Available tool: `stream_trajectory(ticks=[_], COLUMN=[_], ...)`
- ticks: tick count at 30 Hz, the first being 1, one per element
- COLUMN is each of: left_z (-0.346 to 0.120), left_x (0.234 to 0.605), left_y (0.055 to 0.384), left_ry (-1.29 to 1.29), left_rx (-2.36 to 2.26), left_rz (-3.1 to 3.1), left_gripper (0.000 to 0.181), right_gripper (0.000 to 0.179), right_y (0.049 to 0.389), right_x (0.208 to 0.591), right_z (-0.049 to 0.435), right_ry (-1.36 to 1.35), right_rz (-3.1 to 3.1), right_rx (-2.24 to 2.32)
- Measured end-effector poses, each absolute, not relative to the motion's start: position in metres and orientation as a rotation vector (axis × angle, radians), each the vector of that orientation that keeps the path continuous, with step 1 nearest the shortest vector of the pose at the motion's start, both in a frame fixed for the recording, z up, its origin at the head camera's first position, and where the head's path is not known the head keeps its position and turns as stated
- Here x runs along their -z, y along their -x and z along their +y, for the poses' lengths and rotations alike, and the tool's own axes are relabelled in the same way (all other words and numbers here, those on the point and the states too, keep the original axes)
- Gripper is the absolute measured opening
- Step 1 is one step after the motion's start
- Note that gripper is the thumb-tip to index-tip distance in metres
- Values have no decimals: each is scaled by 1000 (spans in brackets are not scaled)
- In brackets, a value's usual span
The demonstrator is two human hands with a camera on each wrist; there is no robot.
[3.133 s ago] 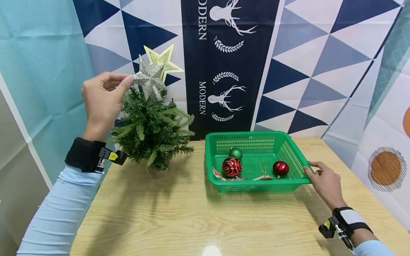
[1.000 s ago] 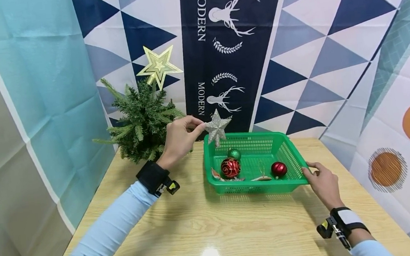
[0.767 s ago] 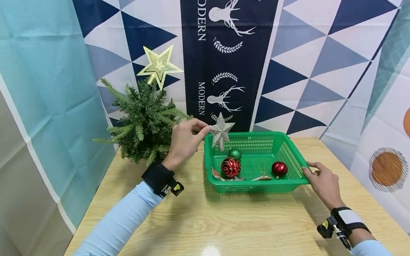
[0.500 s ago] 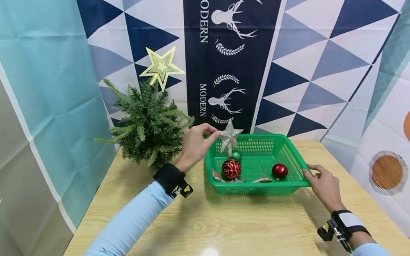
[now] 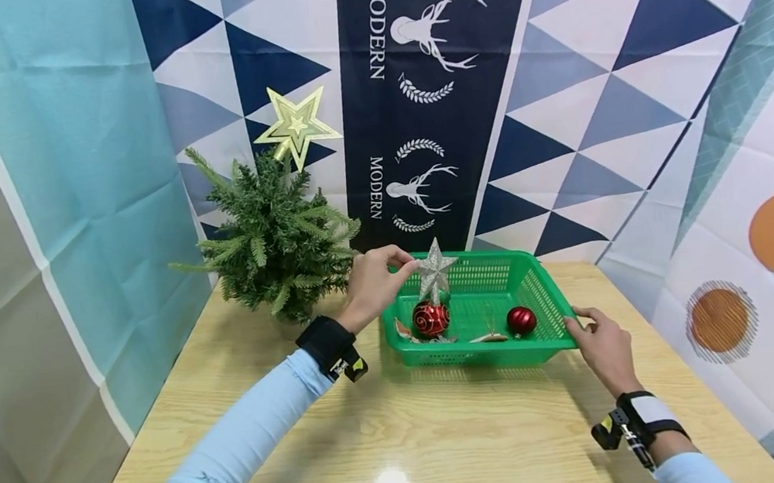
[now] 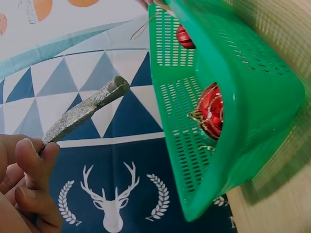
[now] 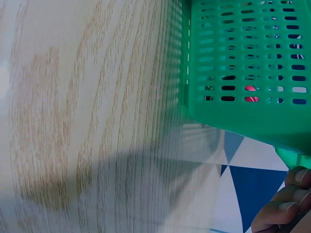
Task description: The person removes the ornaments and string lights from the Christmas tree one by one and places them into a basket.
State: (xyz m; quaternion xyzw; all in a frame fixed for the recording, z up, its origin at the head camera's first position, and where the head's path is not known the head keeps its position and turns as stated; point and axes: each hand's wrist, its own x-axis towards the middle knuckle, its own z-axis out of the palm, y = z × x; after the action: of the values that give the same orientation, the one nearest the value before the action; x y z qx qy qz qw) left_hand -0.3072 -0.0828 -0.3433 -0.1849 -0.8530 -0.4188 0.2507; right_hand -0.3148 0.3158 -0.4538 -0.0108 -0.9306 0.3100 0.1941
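Note:
With thumb and fingertips, my left hand point(image 5: 373, 285) pinches one point of a silver glitter star tree topper point(image 5: 435, 269). The star stands upright over the left part of a green basket point(image 5: 489, 354). In the left wrist view the topper's hollow tube point(image 6: 114, 90) shows, apart from the basket wall. My right hand point(image 5: 606, 349) grips the basket's right rim; the right wrist view catches only its fingers point(image 7: 284, 206). Inside lie a patterned red bauble point(image 5: 431, 318), a plain red bauble point(image 5: 521, 320) and a green bauble, mostly hidden behind the star.
A small artificial Christmas tree point(image 5: 274, 237) with a gold star point(image 5: 296, 124) on top stands left of the basket. Flat ornaments point(image 5: 489, 337) lie along the basket's near side. Patterned cloth point(image 5: 443, 96) hangs behind the wooden table point(image 5: 323, 450).
My left hand has carried the silver star from beside the treetop rightward and down to the basket, most recently sinking lower. My right hand has stayed on the basket rim.

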Motion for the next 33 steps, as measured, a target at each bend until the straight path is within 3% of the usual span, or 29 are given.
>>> stream_trajectory(ticks=[21, 33], left_z=[-56, -44], left_x=[381, 381], left_y=[320, 325], left_ry=[512, 499], left_rx=[1152, 1095], left_rz=[-2443, -2601], left_gripper=[10, 13], right_gripper=[52, 52], right_y=[315, 314], right_x=[457, 454], right_z=[319, 316], right_ry=[46, 42], right_rz=[-2614, -2615], right_rx=[-880, -903])
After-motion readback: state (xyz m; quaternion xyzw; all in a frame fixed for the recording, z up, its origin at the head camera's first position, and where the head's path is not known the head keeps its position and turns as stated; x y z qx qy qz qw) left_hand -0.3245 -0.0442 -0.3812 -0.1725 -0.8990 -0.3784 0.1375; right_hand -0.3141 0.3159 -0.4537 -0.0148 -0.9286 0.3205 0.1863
